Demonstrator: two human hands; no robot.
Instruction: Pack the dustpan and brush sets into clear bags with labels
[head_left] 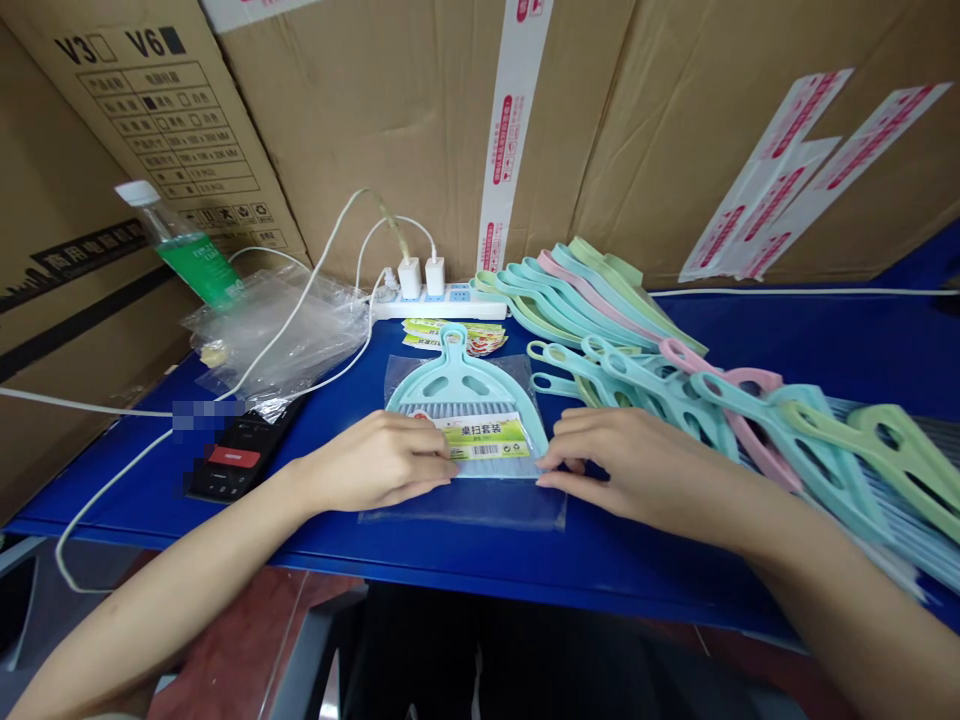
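A light-blue dustpan (pixel 452 375) with a grey-bristled brush (pixel 487 467) and a printed label card (pixel 491 436) lies inside a clear plastic bag (pixel 465 505) on the blue table. My left hand (pixel 386 462) rests over the set's left side, its fingers pressed together at the lower left of the card. At the right edge of the dustpan, my right hand (pixel 619 460) pinches the bag with thumb and fingertips. The bag's open-looking lower part lies flat toward the table's front edge.
Stacked dustpans (pixel 592 295) and several brushes (pixel 667 395) lie to the right. Label cards (pixel 457 337) sit before a power strip (pixel 450 302). Leftward are plastic bags (pixel 277 320), a green-labelled bottle (pixel 195 262), a phone (pixel 244 450) and white cables (pixel 120 408). Cardboard boxes (pixel 390 120) stand behind.
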